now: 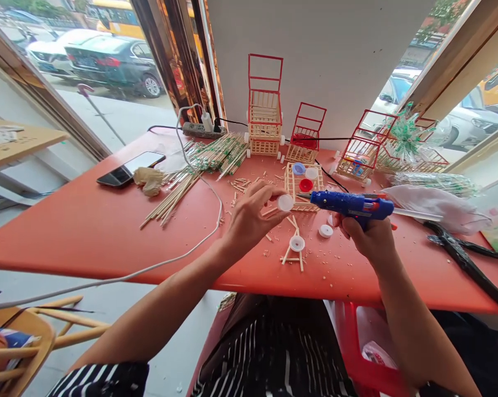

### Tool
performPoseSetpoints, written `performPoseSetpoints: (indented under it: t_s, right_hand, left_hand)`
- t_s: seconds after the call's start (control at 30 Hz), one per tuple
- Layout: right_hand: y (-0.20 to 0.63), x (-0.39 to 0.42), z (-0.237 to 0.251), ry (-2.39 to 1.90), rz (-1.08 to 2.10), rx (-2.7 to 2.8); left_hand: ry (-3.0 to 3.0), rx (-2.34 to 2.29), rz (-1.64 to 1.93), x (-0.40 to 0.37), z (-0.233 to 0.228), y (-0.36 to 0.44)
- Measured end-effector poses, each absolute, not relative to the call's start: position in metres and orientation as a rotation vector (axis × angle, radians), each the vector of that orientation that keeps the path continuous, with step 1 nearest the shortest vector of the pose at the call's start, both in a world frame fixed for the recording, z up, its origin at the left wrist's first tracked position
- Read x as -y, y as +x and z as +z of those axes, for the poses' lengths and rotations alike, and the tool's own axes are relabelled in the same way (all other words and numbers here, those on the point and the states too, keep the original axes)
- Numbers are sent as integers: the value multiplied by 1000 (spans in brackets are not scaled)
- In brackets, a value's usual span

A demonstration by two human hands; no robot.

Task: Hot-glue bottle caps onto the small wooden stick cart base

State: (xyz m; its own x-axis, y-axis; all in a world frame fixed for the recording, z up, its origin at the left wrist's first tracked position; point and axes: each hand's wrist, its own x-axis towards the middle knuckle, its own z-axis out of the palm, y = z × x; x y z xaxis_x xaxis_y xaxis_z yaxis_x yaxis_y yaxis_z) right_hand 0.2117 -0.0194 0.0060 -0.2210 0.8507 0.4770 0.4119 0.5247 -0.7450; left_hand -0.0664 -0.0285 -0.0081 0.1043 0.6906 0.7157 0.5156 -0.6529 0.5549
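Note:
Between thumb and fingers, my left hand [255,212] pinches a white bottle cap [285,203]. My right hand [367,237] is wrapped round the handle of a blue glue gun [348,205], whose nozzle points left, close to the cap. Behind the nozzle stands a small stick frame [290,179] with blue, white and red caps on it. Below, a white cap [297,243] rests on a few joined sticks [291,259]. Another white cap [325,231] lies on the table under the gun.
Small stick carts with red handles [265,105] line the back of the red table [108,231]. Bundled sticks [216,157], a phone [131,168] and a power strip [203,130] are at left, with a white cable [178,253] crossing. Black pliers [464,259] lie at right.

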Motion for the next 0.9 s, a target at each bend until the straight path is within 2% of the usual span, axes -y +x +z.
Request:
performPoseSetpoints:
  t_s: [0.33, 0.9]
  right_hand:
    - [203, 26, 8, -1235, 314, 1968]
    - [203, 28, 6, -1305, 269, 2030]
  left_hand:
    - [2368, -1262, 1658, 32, -6, -66]
    - [2376, -1256, 1626, 31, -6, -65]
